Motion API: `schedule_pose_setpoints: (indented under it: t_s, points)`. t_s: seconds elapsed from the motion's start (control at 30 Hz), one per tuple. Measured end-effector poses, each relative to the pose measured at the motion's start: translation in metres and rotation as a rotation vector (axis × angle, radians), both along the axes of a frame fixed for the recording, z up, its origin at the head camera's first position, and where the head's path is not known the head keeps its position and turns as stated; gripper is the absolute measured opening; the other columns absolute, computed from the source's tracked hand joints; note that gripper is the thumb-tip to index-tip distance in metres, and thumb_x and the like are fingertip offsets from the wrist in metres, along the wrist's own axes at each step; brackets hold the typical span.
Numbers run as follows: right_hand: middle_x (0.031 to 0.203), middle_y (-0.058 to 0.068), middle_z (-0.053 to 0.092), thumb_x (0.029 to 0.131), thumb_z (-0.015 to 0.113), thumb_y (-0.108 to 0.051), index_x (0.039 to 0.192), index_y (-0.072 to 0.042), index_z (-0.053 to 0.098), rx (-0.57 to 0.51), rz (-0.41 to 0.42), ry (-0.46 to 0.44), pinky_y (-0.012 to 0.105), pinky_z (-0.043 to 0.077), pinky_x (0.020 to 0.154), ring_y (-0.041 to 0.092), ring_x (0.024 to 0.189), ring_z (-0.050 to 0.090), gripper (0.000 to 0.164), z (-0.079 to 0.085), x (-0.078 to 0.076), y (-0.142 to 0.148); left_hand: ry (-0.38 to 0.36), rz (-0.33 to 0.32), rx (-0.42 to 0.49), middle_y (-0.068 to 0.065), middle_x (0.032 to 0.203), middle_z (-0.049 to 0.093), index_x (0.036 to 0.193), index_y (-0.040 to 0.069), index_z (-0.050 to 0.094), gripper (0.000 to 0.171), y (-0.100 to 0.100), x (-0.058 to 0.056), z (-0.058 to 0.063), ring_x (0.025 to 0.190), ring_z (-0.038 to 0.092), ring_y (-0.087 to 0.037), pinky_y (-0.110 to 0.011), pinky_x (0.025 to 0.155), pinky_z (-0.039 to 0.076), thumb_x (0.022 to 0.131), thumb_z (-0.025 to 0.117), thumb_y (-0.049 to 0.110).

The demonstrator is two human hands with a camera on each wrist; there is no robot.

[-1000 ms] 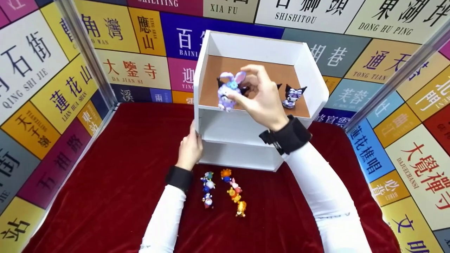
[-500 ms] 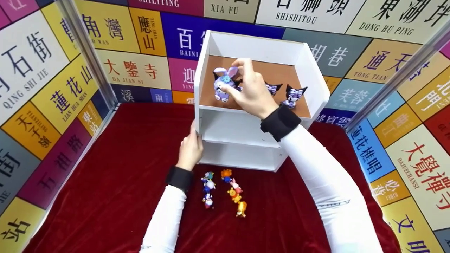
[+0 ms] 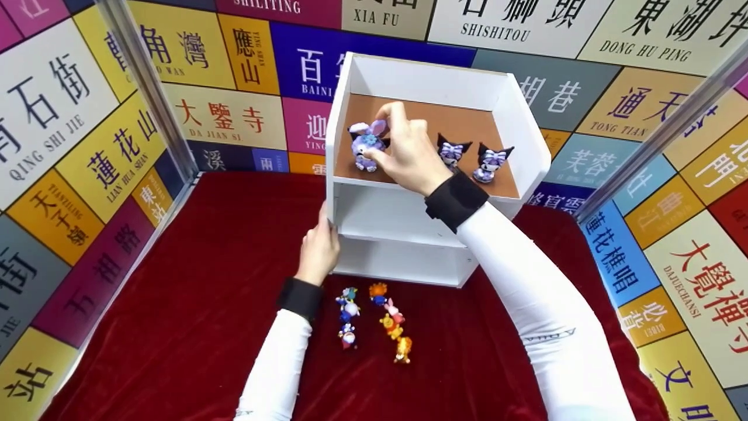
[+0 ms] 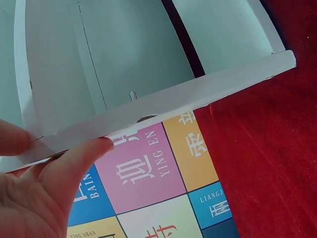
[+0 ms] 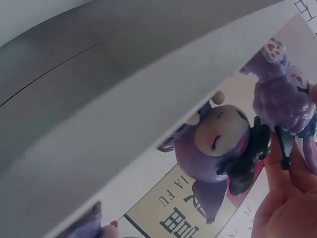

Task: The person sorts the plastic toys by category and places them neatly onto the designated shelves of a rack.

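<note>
My right hand (image 3: 411, 151) holds a purple rabbit-eared figurine (image 3: 366, 153) with a blue flower, pinched between thumb and fingers. It is low over the left part of the brown top board of a white shelf unit (image 3: 403, 211); whether its feet touch is unclear. Two black-eared figurines with striped bows, one mid-board (image 3: 450, 155) and one near the right wall (image 3: 489, 165), stand upright. The right wrist view shows the held figurine (image 5: 282, 96) beside a purple figurine with closed eyes (image 5: 218, 134). My left hand (image 3: 318, 250) grips the unit's left side panel (image 4: 163, 111).
On the red cloth (image 3: 193, 304) in front of the unit lie small figurines in two rows: bluish ones (image 3: 348, 310) left, orange, pink and yellow ones (image 3: 392, 327) right. Two lower shelves of the unit face me. Panels with printed characters surround the cloth.
The right hand has moved left and lower with the rabbit-eared figurine, bringing the middle black-eared figurine into view. The left hand stays on the side panel.
</note>
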State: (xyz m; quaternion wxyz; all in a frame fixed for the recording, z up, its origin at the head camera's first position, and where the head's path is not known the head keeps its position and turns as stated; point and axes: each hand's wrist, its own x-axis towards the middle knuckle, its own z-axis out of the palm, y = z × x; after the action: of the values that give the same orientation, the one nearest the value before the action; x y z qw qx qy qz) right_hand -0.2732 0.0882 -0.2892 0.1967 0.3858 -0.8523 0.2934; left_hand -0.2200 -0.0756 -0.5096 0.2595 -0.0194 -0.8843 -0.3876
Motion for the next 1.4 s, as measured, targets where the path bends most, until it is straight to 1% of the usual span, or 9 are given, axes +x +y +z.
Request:
schedule_pose_setpoints:
  t_s: [0.3,0.53,0.67,0.8,1.0,1.1,1.23,1.33,1.4]
  points:
    - [0.107,0.016,0.071,0.086,0.078,-0.013,0.118,0.001,0.047,0.024,-0.057,-0.032,0.039,0.049,0.091,0.03,0.095,0.069,0.047,0.003,0.002,-0.004,0.011,0.0,-0.002,-0.029,0.111,0.071,0.15,0.002,0.037,0.053,0.0,0.0,0.0,0.087,0.071,-0.049,-0.06,0.071,0.055,0.099,0.053,0.004]
    - [0.111,0.016,0.07,0.089,0.076,-0.012,0.12,0.0,0.045,0.026,-0.07,-0.072,0.035,0.054,0.082,0.029,0.094,0.069,0.046,0.003,0.001,-0.006,0.027,-0.008,0.007,-0.029,0.11,0.071,0.149,0.001,0.037,0.053,0.0,0.002,-0.001,0.087,0.071,-0.049,-0.06,0.07,0.056,0.099,0.054,0.003]
    - [0.113,0.015,0.068,0.089,0.075,-0.011,0.121,-0.001,0.045,0.017,-0.086,-0.099,0.035,0.054,0.087,0.028,0.101,0.068,0.046,0.003,0.0,-0.008,0.026,-0.008,0.004,-0.03,0.108,0.072,0.149,0.0,0.037,0.053,-0.001,0.001,-0.001,0.087,0.071,-0.049,-0.06,0.07,0.055,0.099,0.053,0.003]
    - [0.115,0.015,0.068,0.089,0.075,-0.012,0.126,-0.001,0.044,0.023,-0.1,-0.097,0.036,0.052,0.087,0.028,0.1,0.067,0.049,0.003,0.0,-0.008,0.017,-0.003,0.002,-0.029,0.109,0.072,0.149,0.0,0.037,0.053,-0.001,0.0,-0.001,0.086,0.071,-0.049,-0.06,0.071,0.055,0.099,0.053,0.003]
    - [0.12,0.012,0.068,0.089,0.077,-0.019,0.144,-0.003,0.036,0.066,-0.121,-0.085,0.046,0.034,0.102,0.027,0.11,0.065,0.07,0.006,0.003,-0.006,-0.006,-0.002,0.006,-0.028,0.113,0.071,0.15,0.002,0.036,0.054,0.0,0.001,0.0,0.09,0.071,-0.049,-0.06,0.072,0.055,0.099,0.053,0.004]
    - [0.128,0.01,0.064,0.088,0.077,-0.023,0.148,-0.004,0.033,0.065,-0.133,-0.084,0.048,0.028,0.102,0.026,0.117,0.061,0.077,0.009,0.007,-0.003,-0.008,-0.001,0.011,-0.028,0.113,0.071,0.15,0.003,0.037,0.054,0.001,0.001,0.0,0.089,0.071,-0.049,-0.06,0.071,0.055,0.099,0.053,0.004]
    - [0.139,0.011,0.059,0.088,0.077,-0.027,0.149,-0.003,0.033,-0.023,-0.146,-0.025,0.047,0.027,0.105,0.026,0.128,0.053,0.079,0.017,0.016,0.007,-0.007,-0.016,0.01,-0.028,0.114,0.071,0.151,0.003,0.036,0.054,0.002,0.001,0.0,0.089,0.071,-0.049,-0.06,0.072,0.055,0.099,0.053,0.004]
    - [0.138,0.015,0.059,0.089,0.075,-0.024,0.146,0.001,0.036,-0.168,-0.117,0.041,0.042,0.032,0.111,0.026,0.129,0.054,0.074,0.018,0.029,0.019,-0.002,-0.015,0.011,-0.029,0.114,0.07,0.151,0.003,0.036,0.054,0.001,0.001,0.0,0.09,0.071,-0.049,-0.06,0.072,0.056,0.099,0.053,0.003]
    - [0.136,0.017,0.06,0.089,0.073,-0.017,0.144,0.004,0.038,-0.297,-0.072,0.07,0.039,0.036,0.113,0.026,0.127,0.055,0.068,0.013,0.04,0.027,0.001,-0.009,0.013,-0.029,0.115,0.07,0.15,0.003,0.036,0.054,0.0,0.0,0.0,0.089,0.071,-0.049,-0.06,0.073,0.056,0.099,0.053,0.003]
